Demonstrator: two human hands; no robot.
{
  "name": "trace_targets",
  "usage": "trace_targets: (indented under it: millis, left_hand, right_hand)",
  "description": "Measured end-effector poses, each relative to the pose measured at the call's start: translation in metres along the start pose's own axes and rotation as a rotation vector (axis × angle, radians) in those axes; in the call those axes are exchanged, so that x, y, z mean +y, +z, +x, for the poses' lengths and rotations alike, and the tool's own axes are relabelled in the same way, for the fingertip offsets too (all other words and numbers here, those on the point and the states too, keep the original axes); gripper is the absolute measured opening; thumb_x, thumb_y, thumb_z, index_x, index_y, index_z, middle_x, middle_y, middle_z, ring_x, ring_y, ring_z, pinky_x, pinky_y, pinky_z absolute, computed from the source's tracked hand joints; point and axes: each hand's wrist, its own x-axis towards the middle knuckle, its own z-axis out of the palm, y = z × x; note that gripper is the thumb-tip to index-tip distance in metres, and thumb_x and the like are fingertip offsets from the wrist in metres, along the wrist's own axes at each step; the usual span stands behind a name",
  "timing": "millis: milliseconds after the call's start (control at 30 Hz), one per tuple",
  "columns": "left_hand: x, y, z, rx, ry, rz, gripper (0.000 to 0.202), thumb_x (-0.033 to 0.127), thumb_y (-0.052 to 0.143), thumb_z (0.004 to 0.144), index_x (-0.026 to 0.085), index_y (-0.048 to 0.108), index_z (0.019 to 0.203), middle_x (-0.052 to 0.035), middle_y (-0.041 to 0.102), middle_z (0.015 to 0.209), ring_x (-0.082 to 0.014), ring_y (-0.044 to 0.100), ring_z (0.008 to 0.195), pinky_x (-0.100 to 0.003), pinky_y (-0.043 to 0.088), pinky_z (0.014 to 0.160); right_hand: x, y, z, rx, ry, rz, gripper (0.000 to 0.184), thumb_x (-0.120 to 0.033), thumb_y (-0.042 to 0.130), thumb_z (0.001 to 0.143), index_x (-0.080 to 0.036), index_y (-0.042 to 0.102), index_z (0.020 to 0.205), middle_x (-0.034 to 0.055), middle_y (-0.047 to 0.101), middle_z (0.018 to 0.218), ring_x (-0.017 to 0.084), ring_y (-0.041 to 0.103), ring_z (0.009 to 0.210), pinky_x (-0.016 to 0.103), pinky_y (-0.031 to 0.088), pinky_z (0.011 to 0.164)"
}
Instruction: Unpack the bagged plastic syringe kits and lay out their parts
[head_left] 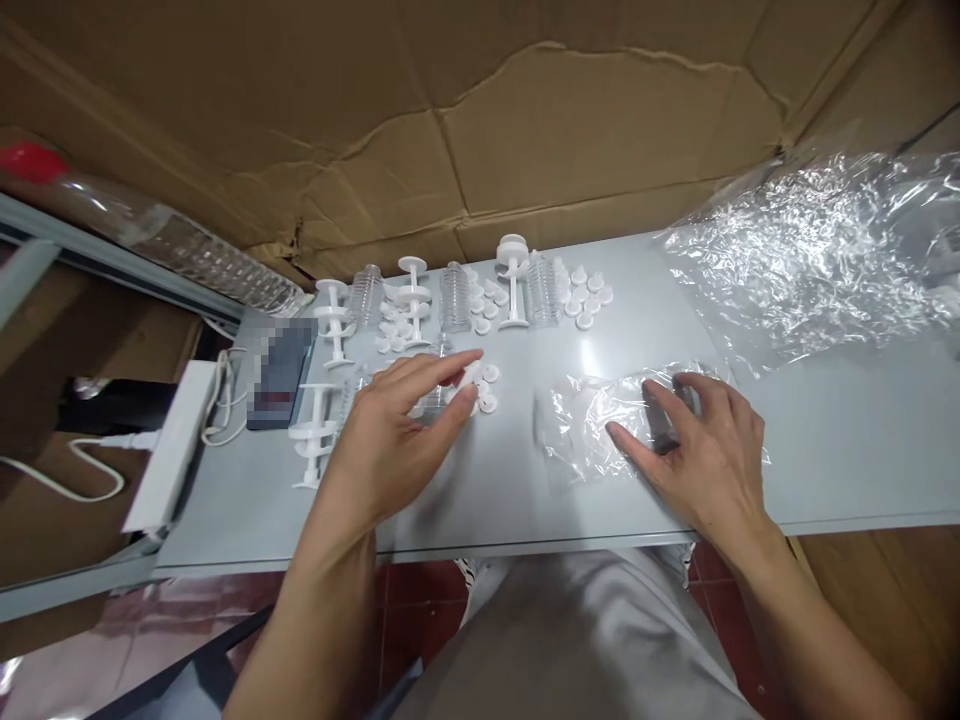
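My left hand (394,435) hovers over the table, thumb and index finger apart beside a small cluster of white caps (489,404). It partly hides these caps and the clear ribbed pieces behind it. My right hand (709,440) rests with spread fingers on a crinkled clear plastic bag (589,425), whose contents I cannot make out. Farther back stand groups of white spindle-like plungers with discs (514,285), clear ribbed cylinders (455,297) and several small white caps (581,295). Another white plunger (313,435) lies left of my left hand.
A large clear plastic bag (810,260) covers the table's back right. A phone (281,375), a white power strip (172,450) with cables and a red-capped bottle (172,235) are at the left. A cardboard wall (465,130) borders the grey table (510,500) behind.
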Motion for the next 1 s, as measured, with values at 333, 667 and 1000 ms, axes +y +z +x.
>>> trace_targets:
  millis: [333,667,1000]
  left_hand:
    - [-0.017,0.032,0.026,-0.085,0.057,0.053,0.007,0.033,0.075,0.092,0.028,0.078,0.097,-0.0011,0.082,0.098,-0.0255,0.076,0.097,-0.054,0.047,0.108]
    - [-0.025,0.038,0.022,0.02,0.182,0.293,0.005,0.025,0.076,0.093,0.027,0.08,0.093,-0.0074,0.075,0.125,-0.0332,0.066,0.121,-0.056,0.042,0.104]
    - [-0.009,0.024,0.006,0.136,0.214,0.194,0.01,0.025,0.078,0.093,0.022,0.079,0.102,-0.0071,0.079,0.111,-0.0262,0.074,0.106,-0.046,0.052,0.098]
  right_hand:
    - [0.0,-0.001,0.0,0.001,0.007,0.015,0.054,-0.068,0.068,0.091,-0.023,0.076,0.119,0.0161,0.066,0.133,0.039,0.06,0.125,0.052,0.048,0.096]
    - [0.0,-0.002,0.0,-0.023,0.028,0.039,0.054,-0.066,0.07,0.091,-0.022,0.076,0.121,0.0166,0.066,0.134,0.039,0.06,0.126,0.054,0.048,0.098]
    - [0.001,-0.004,0.0,0.034,0.022,0.151,0.039,-0.051,0.067,0.098,-0.02,0.076,0.121,0.0171,0.066,0.134,0.038,0.062,0.128,0.059,0.05,0.104]
